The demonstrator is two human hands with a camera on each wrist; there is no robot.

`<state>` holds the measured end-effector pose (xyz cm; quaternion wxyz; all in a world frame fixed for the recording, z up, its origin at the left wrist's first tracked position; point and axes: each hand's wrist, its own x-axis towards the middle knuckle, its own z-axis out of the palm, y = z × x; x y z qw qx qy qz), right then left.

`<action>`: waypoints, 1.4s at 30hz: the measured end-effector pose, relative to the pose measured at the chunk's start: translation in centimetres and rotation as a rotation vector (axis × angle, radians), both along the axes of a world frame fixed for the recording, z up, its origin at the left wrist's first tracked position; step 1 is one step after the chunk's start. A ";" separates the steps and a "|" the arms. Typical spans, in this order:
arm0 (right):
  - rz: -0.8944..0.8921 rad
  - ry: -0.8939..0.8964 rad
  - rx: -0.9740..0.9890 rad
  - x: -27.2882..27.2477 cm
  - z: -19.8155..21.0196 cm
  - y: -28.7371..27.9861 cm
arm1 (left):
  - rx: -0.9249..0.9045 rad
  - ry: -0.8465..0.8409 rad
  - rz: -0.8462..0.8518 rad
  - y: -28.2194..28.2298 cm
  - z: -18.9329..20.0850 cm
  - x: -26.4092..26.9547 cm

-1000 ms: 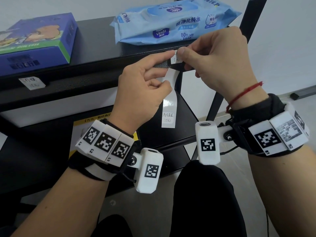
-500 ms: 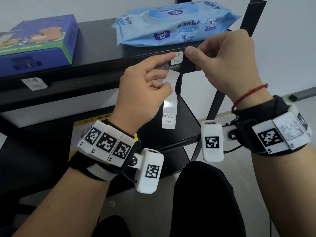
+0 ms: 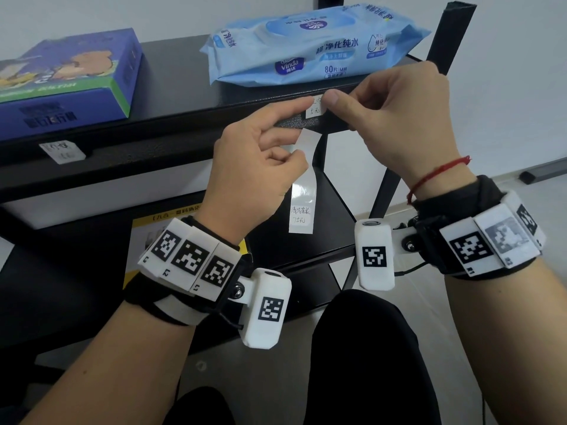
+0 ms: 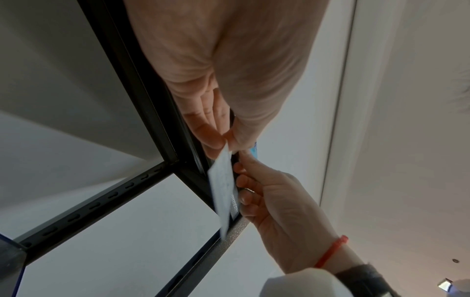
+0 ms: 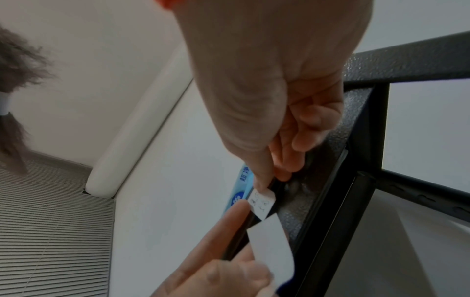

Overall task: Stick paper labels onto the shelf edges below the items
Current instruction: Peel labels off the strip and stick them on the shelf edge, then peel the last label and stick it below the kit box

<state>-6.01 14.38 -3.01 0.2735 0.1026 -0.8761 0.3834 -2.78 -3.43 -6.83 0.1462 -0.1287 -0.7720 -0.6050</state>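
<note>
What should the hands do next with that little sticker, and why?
Probably rub the small label flat onto the shelf edge. It sits below the wipes pack, but the right hand only touches its side, and the left hand holds the backing strip.

The pack of wipes lies on the top shelf, right of the box. On the shelf's front edge, one label sits below the box and another label below the wipes. A backing strip hangs beneath that second label, before the lower shelf.
</note>
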 end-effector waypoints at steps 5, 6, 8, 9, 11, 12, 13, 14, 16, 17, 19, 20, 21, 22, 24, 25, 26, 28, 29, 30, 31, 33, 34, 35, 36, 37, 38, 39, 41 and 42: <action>-0.026 -0.006 0.020 0.3 -0.1 0.2 | 0.007 0.000 -0.017 -0.2 0.1 0.3; -0.027 -0.005 0.023 0.3 -0.1 0.0 | 0.004 0.002 -0.019 -0.2 0.1 0.3; -0.029 -0.002 0.032 0.2 0.0 -0.2 | -0.011 0.002 -0.014 -0.1 0.2 0.1; -0.033 -0.002 0.039 0.2 0.0 -0.1 | -0.017 0.002 -0.010 0.0 0.2 0.1; -0.049 -0.002 0.039 0.2 0.0 0.4 | -0.013 0.005 -0.004 -0.1 0.2 0.2; -0.055 -0.002 0.031 0.2 0.0 0.6 | -0.009 0.009 -0.002 -0.2 0.1 0.3; -0.055 -0.005 0.023 0.3 0.0 0.7 | -0.006 0.012 -0.001 -0.3 0.0 0.4; -0.052 -0.013 0.023 0.5 0.0 0.6 | -0.005 0.013 -0.002 -0.4 -0.1 0.5; -0.050 -0.032 0.066 0.6 0.0 0.4 | -0.008 0.006 -0.003 -0.4 -0.4 0.8; -0.057 -0.034 0.103 0.5 0.0 0.3 | -0.012 -0.005 -0.006 -0.3 -0.8 1.0; -0.074 -0.054 0.180 0.7 -0.1 0.6 | -0.042 -0.042 -0.019 -0.2 -1.7 1.8; -0.065 -0.090 0.210 1.0 -0.2 0.7 | -0.075 -0.057 -0.030 -0.3 -2.4 2.3; -0.041 -0.139 0.236 1.3 -0.4 0.7 | -0.114 -0.070 -0.033 -0.6 -3.2 2.7; -0.003 -0.196 0.257 1.7 -0.7 0.7 | -0.146 -0.086 -0.024 -1.0 -3.9 2.9; 0.100 -0.321 0.302 2.4 -1.9 -0.3 | -0.147 -0.146 0.029 -2.2 -5.2 3.1; 0.155 -0.384 0.326 2.6 -2.6 -1.0 | -0.120 -0.177 0.062 -2.9 -5.7 3.0; 0.208 -0.452 0.352 2.8 -3.6 -1.9 | -0.094 -0.201 0.096 -3.6 -6.1 2.9; 0.302 -0.579 0.372 2.7 -5.5 -3.7 | -0.064 -0.229 0.162 -4.7 -6.7 2.4; 0.353 -0.639 0.341 2.6 -6.6 -4.6 | -0.050 -0.242 0.197 -5.4 -7.0 2.2; 0.406 -0.690 0.282 2.5 -7.6 -5.5 | -0.032 -0.250 0.227 -6.0 -7.1 2.1; 0.461 -0.725 0.208 2.4 -8.4 -6.2 | -0.014 -0.255 0.249 -6.5 -7.3 1.9; 0.563 -0.741 0.076 2.3 -9.7 -7.4 | 0.001 -0.265 0.274 -7.3 -7.7 1.7; 0.594 -0.730 0.043 2.3 -10.2 -8.0 | 0.000 -0.272 0.280 -7.7 -8.0 1.7; 0.608 -0.713 0.029 2.3 -10.5 -8.5 | 0.006 -0.280 0.284 -8.1 -8.3 1.7; 0.612 -0.699 0.023 2.1 -10.8 -9.0 | 0.022 -0.292 0.287 -8.5 -8.6 1.7; 0.613 -0.691 0.017 1.9 -11.1 -9.5 | 0.039 -0.314 0.282 -8.9 -9.0 1.7; 0.611 -0.688 0.009 1.7 -11.3 -9.8 | 0.043 -0.345 0.262 -9.3 -9.4 1.8; 0.611 -0.687 0.003 1.5 -11.5 -10.1 | 0.032 -0.383 0.233 -9.7 -9.8 1.8; 0.606 -0.684 -0.006 1.2 -11.9 -10.7 | 0.000 -0.450 0.180 -10.3 -10.7 2.1; 0.600 -0.680 -0.009 1.0 -12.1 -11.0 | -0.004 -0.464 0.166 -10.6 -11.1 2.2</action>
